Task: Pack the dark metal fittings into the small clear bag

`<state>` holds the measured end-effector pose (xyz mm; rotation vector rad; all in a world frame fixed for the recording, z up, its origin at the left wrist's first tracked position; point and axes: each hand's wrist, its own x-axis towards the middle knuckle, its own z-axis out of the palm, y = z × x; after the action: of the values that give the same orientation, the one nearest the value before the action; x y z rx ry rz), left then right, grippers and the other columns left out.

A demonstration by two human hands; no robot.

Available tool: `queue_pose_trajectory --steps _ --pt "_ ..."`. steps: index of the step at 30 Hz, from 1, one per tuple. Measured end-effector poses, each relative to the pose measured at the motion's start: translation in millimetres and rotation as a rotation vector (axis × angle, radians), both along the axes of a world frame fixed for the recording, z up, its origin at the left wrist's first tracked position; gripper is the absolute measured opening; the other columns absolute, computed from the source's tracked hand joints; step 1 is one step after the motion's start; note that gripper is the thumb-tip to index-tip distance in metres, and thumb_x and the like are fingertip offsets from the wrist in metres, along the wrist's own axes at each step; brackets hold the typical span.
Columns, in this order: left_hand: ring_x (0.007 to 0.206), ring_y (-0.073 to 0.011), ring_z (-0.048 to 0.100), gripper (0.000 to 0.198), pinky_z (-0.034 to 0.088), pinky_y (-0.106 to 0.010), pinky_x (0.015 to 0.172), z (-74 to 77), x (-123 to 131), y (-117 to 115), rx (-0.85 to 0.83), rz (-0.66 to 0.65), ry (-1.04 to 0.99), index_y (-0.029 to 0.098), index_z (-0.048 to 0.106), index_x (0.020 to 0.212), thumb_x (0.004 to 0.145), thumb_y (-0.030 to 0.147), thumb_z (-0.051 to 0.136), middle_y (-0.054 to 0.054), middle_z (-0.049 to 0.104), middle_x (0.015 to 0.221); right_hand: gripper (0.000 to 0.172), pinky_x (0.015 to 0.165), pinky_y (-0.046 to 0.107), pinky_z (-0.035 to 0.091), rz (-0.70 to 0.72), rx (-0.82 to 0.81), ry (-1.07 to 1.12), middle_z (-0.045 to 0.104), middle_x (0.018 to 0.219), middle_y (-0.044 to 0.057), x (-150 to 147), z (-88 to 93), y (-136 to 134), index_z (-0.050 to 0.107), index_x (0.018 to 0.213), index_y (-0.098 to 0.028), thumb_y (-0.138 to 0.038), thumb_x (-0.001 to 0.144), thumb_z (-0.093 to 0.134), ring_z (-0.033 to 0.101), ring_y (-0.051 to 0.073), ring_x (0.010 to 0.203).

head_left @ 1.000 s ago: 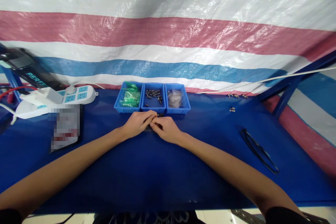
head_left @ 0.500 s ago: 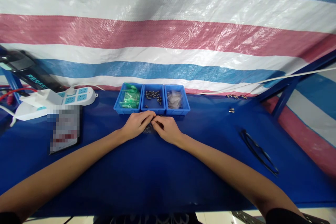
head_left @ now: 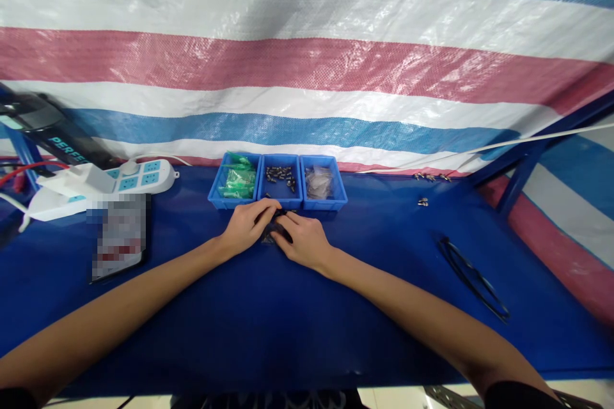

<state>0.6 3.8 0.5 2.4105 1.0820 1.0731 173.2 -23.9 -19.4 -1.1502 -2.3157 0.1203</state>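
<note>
A small clear plastic bag [head_left: 267, 238] lies on the blue table just in front of the middle bin, partly hidden under my fingers. My left hand [head_left: 248, 225] pinches it from the left, fingers closed. From the right, my right hand [head_left: 306, 241] grips the bag, its thumb lower and its fingers bent over the top. What the bag contains is too small to make out. Behind both hands, the middle blue bin [head_left: 281, 202] holds several small metal screws [head_left: 279, 173]. Green plastic packets [head_left: 238, 182] fill the left bin, and clear plastic bags [head_left: 319, 183] lie in the right one.
A white power strip [head_left: 148, 174] and a phone-like device [head_left: 119, 236] are on the left, with a black bottle [head_left: 57, 131] behind. To the right lie black-framed glasses [head_left: 472, 278] and loose metal screws [head_left: 423, 202]. A striped tarp [head_left: 307, 64] hangs behind the table.
My right thumb has moved down and left along the bag, opening a gap from the fingers. The left hand has shifted slightly left. The bins have not moved.
</note>
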Motion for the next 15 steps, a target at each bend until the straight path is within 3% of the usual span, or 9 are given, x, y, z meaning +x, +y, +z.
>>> queue_pose_trajectory --steps 6,15 --pt "0.07 -0.0087 0.063 0.02 0.049 -0.016 0.072 -0.5 -0.7 -0.3 0.016 0.007 -0.001 0.015 0.061 0.096 0.093 0.02 0.042 -0.001 0.067 0.081 0.02 0.058 0.026 0.037 -0.005 0.02 -0.101 0.064 0.091 0.003 -0.4 -0.9 -0.9 0.061 0.093 -0.018 -0.032 0.089 0.047 0.061 0.015 0.073" --pt "0.067 -0.0084 0.062 0.019 0.049 -0.016 0.069 -1.4 -1.0 -0.2 0.019 -0.001 -0.02 0.014 0.062 0.097 0.092 0.019 0.043 -0.001 0.067 0.079 0.02 0.053 0.028 0.032 -0.171 0.019 -0.165 0.066 0.083 0.003 -0.4 1.9 -2.8 0.058 0.094 -0.017 -0.029 0.09 0.042 0.061 0.016 0.067"
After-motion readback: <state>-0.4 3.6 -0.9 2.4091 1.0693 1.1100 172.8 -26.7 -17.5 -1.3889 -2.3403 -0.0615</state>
